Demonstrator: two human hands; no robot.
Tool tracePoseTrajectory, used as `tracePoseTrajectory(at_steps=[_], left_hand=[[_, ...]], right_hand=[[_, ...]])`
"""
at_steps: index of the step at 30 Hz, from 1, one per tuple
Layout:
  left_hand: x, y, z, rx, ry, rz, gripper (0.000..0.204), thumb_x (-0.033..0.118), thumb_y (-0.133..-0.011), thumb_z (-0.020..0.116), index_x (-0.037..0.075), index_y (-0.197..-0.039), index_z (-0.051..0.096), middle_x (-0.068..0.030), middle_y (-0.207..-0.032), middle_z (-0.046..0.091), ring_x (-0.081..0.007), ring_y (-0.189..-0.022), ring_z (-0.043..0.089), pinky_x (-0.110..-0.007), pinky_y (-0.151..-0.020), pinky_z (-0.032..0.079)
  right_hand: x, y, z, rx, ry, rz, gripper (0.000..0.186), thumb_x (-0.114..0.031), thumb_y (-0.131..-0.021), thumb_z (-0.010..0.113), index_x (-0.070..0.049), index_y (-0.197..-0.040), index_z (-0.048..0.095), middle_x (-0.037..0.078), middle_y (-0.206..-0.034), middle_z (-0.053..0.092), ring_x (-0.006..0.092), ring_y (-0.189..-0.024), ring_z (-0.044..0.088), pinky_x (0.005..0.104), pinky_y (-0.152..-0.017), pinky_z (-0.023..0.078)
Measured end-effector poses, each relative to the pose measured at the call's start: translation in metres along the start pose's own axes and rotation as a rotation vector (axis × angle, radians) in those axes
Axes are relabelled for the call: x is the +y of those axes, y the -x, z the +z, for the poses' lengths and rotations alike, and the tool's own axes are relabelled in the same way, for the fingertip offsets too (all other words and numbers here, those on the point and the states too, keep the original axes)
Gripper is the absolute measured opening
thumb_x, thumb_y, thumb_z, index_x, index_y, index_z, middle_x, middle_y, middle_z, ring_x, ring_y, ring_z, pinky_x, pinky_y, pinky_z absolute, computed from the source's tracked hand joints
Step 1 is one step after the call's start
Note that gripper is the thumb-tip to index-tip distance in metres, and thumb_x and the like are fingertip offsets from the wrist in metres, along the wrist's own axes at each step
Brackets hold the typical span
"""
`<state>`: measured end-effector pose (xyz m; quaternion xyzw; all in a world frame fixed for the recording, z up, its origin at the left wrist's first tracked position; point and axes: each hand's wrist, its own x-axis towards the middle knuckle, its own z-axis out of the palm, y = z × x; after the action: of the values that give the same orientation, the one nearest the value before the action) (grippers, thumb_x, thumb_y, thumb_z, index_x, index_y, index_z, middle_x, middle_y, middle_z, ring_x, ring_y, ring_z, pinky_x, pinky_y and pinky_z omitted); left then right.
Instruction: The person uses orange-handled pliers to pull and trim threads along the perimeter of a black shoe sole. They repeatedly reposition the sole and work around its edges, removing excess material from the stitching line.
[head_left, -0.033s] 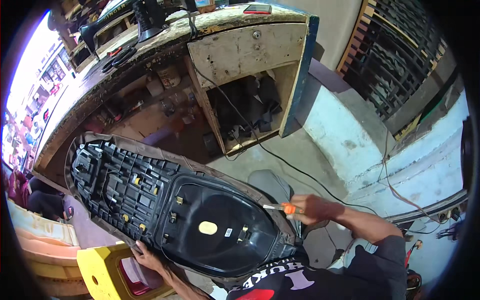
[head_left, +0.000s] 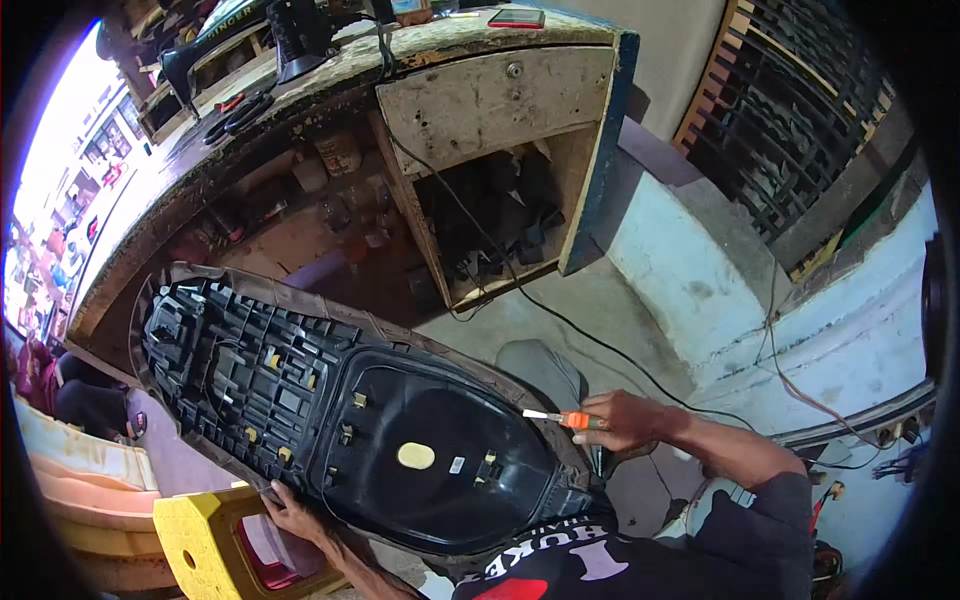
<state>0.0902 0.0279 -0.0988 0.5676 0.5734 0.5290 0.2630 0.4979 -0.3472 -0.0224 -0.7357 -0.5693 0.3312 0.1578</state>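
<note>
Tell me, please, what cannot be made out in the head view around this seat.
All in the head view:
Seat: outer face hidden by its upturned underside.
Orange-handled tool: handle end hidden by the right hand.
Left hand: any contact beneath the seat hidden by its edge.
Cabinet compartment: contents too dark to tell apart.

- right hand (head_left: 622, 420): bare, forearm bare behind the grip up to the sleeve
- sleeve (head_left: 775, 515): dark grey, short, wide, loose folds, below right of grip
- shirt (head_left: 680, 560): black, below grip; white block lettering (head_left: 598, 562), red rounded patch (head_left: 512, 590) under it
- trouser leg (head_left: 540, 368): grey, creased, just left of grip
- left hand (head_left: 292, 507): bare, forearm bare
</note>
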Motion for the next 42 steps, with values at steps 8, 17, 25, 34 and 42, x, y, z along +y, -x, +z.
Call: tracePoseTrajectory(at_steps=[8, 17, 25, 34, 42], left_hand=[[0.005, 0.001, -0.004, -0.025, 0.105, -0.016, 0.061, 0.035, -0.105, 0.062, -0.012, -0.144, 0.052, -0.021, -0.13, 0.066, -0.0258, -0.111, 0.06, -0.037, -0.102, 0.045], [0.009, 0.002, -0.006, -0.036, 0.053, -0.016, 0.064, 0.035, -0.106, 0.064, -0.014, -0.145, 0.049, -0.0275, -0.137, 0.06, -0.0263, -0.117, 0.061, -0.035, -0.103, 0.05], [-0.002, -0.001, -0.008, -0.017, -0.032, 0.049, 0.067, 0.039, -0.105, 0.063, -0.013, -0.146, 0.049, -0.0268, -0.136, 0.061, -0.0265, -0.111, 0.064, -0.036, -0.097, 0.052], [0.006, 0.004, -0.005, -0.003, 0.009, -0.018, 0.066, 0.041, -0.105, 0.062, -0.013, -0.142, 0.053, -0.0275, -0.138, 0.061, -0.0322, -0.121, 0.059, -0.041, -0.109, 0.042], [0.009, 0.007, -0.001, -0.024, 0.072, -0.093, 0.066, 0.039, -0.106, 0.061, -0.014, -0.144, 0.051, -0.0275, -0.14, 0.059, -0.0302, -0.122, 0.059, -0.039, -0.107, 0.045]], right_hand=[[-0.008, -0.006, -0.011, -0.261, -1.057, 0.396, 0.056, -0.052, -0.102, 0.06, 0.003, -0.105, 0.071, 0.016, -0.103, 0.075, 0.0198, -0.087, 0.075, 0.0289, -0.073, 0.059], [-0.023, -0.002, -0.03, -0.29, -0.872, 0.338, 0.054, -0.052, -0.102, 0.061, 0.0, -0.1, 0.074, 0.012, -0.095, 0.077, 0.0155, -0.079, 0.072, 0.0262, -0.066, 0.055], [-0.021, -0.004, -0.02, -0.256, -0.786, 0.382, 0.058, -0.055, -0.101, 0.059, 0.0, -0.1, 0.076, 0.008, -0.086, 0.076, 0.0129, -0.077, 0.069, 0.0294, -0.069, 0.052], [-0.024, 0.0, -0.009, -0.225, -1.048, 0.397, 0.05, -0.045, -0.105, 0.059, 0.004, -0.103, 0.069, 0.014, -0.101, 0.075, 0.0212, -0.087, 0.074, 0.0326, -0.078, 0.059], [0.019, 0.001, 0.032, -0.082, -0.936, 0.295, 0.044, -0.044, -0.103, 0.062, 0.0, -0.102, 0.067, 0.02, -0.095, 0.072, 0.0187, -0.08, 0.071, 0.0354, -0.066, 0.056]])
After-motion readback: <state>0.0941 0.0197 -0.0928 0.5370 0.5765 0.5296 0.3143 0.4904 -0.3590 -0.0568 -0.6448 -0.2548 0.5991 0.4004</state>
